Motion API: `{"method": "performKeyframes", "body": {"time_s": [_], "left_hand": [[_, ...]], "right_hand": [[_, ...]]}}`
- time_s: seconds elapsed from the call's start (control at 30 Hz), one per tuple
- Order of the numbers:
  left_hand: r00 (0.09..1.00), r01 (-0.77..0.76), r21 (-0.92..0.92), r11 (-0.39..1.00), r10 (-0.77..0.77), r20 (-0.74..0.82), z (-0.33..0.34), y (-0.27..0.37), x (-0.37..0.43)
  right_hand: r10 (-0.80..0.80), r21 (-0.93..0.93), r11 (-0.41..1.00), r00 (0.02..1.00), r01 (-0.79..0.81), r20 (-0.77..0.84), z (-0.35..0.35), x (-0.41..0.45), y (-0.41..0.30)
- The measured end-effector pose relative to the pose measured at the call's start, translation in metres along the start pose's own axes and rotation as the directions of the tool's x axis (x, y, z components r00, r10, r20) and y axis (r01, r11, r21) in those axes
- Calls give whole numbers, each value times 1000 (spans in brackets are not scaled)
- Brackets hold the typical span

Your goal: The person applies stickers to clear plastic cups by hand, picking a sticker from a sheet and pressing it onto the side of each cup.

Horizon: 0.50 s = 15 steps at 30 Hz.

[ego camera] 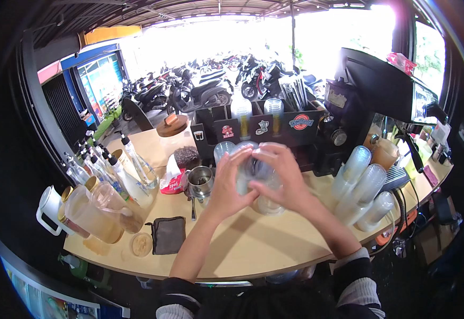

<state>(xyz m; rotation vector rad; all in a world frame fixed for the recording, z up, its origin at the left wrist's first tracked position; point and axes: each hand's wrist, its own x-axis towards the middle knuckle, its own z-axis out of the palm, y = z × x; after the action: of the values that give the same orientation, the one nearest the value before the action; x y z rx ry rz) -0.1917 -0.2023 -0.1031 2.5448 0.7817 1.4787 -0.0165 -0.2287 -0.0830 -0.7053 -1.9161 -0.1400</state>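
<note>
Over the wooden counter point(252, 247), my left hand point(231, 185) and my right hand point(282, 175) curve around clear plastic cups point(270, 195), with the fingertips of both hands nearly meeting near the top. Motion blur hides how many cups there are and exactly where the fingers touch. Just behind my left fingers stands another clear cup point(224, 149). To the left of my left hand are a metal drip filter point(200, 180) and a red tissue pack point(173, 179).
Syrup pump bottles point(130, 187) and plastic pitchers point(92, 215) crowd the left side. A dark cloth point(168, 235) lies near the front edge. Behind stands a black organizer point(212, 127) with cups and straws. Stacked cups point(365, 187) and a black grinder point(335, 135) are at right.
</note>
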Motion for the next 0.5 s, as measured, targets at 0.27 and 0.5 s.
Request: {"method": "performKeyframes", "body": {"time_s": [0.27,0.5], "left_hand": [[991,136,307,942,-131,-37,8,-57,23],[956,206,447,870,-276,98,15,-65,18]], "right_hand": [[33,-172,982,970,-77,-242,-41,122,94],[304,-290,917,950,-273,69,-21,160,181]]}}
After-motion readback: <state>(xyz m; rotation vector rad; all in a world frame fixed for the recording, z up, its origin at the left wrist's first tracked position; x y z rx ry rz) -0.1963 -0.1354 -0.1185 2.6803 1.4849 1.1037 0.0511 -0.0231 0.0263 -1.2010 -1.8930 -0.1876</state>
